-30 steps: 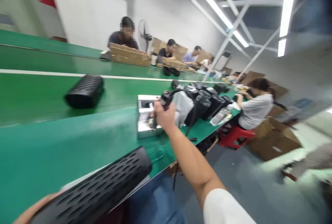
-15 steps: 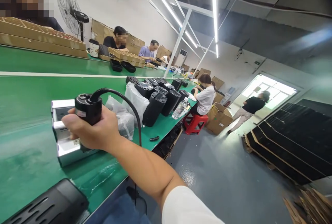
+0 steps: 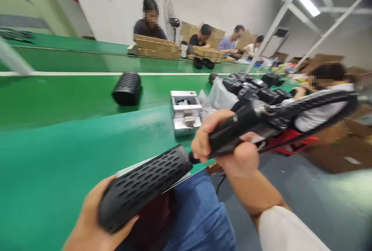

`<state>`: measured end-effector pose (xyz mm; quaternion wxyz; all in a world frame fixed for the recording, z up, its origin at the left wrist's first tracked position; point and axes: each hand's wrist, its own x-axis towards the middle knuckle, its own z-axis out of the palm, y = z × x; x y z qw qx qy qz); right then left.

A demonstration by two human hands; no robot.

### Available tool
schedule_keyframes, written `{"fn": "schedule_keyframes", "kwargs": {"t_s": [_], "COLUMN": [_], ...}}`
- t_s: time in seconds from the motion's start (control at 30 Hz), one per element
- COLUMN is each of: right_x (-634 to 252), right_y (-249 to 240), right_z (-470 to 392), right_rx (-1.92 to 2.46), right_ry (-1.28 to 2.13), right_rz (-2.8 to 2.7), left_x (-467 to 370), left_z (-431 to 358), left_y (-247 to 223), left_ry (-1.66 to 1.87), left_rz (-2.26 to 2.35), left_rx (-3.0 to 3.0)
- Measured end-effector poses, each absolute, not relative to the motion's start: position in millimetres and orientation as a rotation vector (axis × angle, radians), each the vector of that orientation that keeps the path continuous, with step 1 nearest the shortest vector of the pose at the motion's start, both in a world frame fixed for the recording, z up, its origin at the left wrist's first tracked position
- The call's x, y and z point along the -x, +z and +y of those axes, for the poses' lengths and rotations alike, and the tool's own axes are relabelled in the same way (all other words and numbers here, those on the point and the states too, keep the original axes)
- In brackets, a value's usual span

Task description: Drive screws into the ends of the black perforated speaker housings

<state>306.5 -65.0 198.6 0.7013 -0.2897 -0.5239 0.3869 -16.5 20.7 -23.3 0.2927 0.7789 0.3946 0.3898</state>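
Presently: left hand (image 3: 95, 216) cups perforated black casing (image 3: 145, 187) at counter (image 3: 58, 146) edge, over lap. Right hand (image 3: 229, 150) fisted round corded black tool (image 3: 247, 127), tip at casing end. Risk: tip slips off rounded end; trailing cord snags.

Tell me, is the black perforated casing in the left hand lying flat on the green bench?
No, the left hand holds the black perforated casing up off the green bench, over the lap.
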Motion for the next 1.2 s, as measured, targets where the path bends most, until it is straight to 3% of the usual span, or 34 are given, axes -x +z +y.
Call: {"fn": "schedule_keyframes", "kwargs": {"t_s": [0.37, 1.2], "right_x": [-312.4, -312.6], "right_y": [182.5, 137.8], "right_z": [-76.7, -58.0], "right_rx": [0.746, 0.548], "right_ry": [1.001, 1.166], "right_rz": [-1.167, -1.228], "left_x": [26.5, 24.7], "left_z": [7.6, 9.0], "left_y": [-8.2, -3.9], "left_ry": [0.865, 0.92], "left_rz": [0.911, 0.843], "left_rx": [-2.272, -2.362]}}
